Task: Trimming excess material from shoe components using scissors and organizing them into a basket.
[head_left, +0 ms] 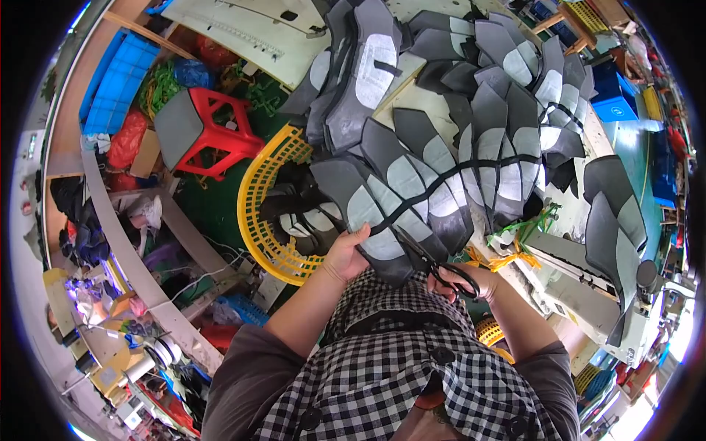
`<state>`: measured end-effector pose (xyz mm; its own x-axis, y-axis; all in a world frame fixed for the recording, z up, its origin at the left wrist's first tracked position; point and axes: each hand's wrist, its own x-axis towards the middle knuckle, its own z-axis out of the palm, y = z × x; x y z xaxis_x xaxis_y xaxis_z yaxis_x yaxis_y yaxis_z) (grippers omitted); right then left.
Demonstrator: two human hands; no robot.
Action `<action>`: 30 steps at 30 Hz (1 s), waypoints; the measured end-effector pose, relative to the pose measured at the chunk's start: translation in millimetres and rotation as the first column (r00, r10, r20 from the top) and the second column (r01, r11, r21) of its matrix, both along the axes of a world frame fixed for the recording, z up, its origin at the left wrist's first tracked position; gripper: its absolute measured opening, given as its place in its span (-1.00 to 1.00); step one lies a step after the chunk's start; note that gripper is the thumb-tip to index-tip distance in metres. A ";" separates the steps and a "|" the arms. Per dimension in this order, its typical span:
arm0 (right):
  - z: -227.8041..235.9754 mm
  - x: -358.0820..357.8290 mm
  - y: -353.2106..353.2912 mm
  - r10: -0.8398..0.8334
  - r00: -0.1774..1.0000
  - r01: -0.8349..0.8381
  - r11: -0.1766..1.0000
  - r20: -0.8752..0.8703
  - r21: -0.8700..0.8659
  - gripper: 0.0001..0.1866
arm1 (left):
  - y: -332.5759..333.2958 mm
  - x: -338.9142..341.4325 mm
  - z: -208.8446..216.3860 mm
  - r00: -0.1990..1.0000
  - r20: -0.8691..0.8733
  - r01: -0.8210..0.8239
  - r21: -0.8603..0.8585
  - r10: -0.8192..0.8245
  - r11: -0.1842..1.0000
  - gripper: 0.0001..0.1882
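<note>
Angled inward below centre frame, the left hand pinches a grey pad slanting upper-left to lower-right; the right hand's grip clasps black scissors pointing upper left.

Matt dark panels, plastic and cloth
Pale patches look smooth; scissor handles and basket appear plastic, the checked garment woven cloth.

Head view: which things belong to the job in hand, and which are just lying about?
Belonging to the job:
scissors, in the right hand
grey pieces, held at the near end by the left hand
black strip running across them
yellow basket alongside, probably

Apparently just lying about:
red stool
blue crate
green strands beside the crate
</note>
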<state>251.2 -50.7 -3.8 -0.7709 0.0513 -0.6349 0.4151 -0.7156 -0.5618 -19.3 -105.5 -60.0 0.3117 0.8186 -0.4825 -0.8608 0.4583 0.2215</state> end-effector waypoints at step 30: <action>-42.4 -3.8 40.6 -0.034 0.998 0.033 0.999 -0.043 -0.011 -0.18 | 21.5 35.9 -3.2 0.967 -0.231 -0.140 -0.127 0.108 0.982 -0.54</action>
<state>247.5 -10.1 -46.2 -0.7957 0.0716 -0.6014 0.3661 -0.7343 -0.5717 16.6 -84.0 -63.2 0.0839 0.7625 -0.6415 -0.8492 0.3916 0.3544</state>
